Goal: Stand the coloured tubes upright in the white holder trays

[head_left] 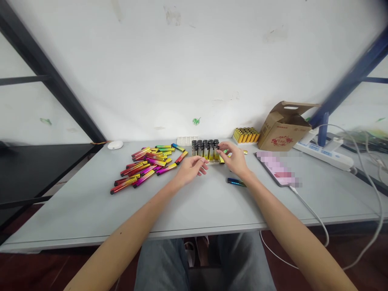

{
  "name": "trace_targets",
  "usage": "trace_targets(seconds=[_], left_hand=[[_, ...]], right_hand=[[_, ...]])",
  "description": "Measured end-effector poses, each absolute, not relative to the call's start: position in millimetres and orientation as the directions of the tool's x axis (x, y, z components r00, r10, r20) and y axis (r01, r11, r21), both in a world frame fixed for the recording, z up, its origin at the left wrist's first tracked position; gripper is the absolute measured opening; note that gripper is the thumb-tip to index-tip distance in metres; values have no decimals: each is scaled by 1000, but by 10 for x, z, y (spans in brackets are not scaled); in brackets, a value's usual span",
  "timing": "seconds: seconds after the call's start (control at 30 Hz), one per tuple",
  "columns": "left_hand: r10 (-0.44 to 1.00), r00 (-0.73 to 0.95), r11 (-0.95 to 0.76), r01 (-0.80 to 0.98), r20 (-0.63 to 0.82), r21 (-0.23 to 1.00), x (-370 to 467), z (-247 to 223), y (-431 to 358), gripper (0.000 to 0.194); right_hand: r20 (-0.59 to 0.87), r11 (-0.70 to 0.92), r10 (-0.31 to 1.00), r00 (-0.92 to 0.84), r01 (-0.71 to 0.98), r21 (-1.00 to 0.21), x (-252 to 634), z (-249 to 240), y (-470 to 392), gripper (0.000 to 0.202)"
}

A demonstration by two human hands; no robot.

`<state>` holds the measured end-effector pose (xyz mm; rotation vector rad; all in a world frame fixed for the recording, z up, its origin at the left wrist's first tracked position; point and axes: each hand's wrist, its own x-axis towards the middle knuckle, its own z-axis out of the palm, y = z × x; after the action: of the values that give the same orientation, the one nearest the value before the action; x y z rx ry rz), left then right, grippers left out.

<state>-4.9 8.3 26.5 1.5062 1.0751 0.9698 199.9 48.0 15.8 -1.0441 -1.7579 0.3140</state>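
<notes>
My left hand [191, 169] is by the front left of a small tray, its fingers loosely bent and apart, with nothing visible in them. In the tray [214, 163] stand several upright black-topped, yellow-bodied tubes [206, 150] in rows. At the tray's right end, my right hand [235, 159] pinches a slim yellow tube with a dark top [221, 160]; its fingers partly hide it. A blue shiny tube [235, 182] lies on the table below my right hand. Left of my left hand is a loose pile of shiny red, gold, purple and green tubes [148, 165].
A white holed tray [186, 140] lies by the wall. Several gold cylinders [247, 135] stand packed beside an open cardboard box [280, 131]. Farther right are a phone [275, 167] on a white cable and a power strip [327, 155]. A white earbud case [115, 144] sits left.
</notes>
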Motion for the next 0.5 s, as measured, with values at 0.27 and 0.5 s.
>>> trace_targets(seconds=[0.27, 0.5], left_hand=[[964, 50, -267, 151, 262, 952, -129, 314, 110, 18], [876, -171, -362, 384, 451, 849, -270, 249, 224, 12]], right_hand=[[694, 606, 709, -123, 610, -510, 2066, 162, 526, 16], [611, 555, 788, -78, 521, -649, 2081, 156, 533, 19]])
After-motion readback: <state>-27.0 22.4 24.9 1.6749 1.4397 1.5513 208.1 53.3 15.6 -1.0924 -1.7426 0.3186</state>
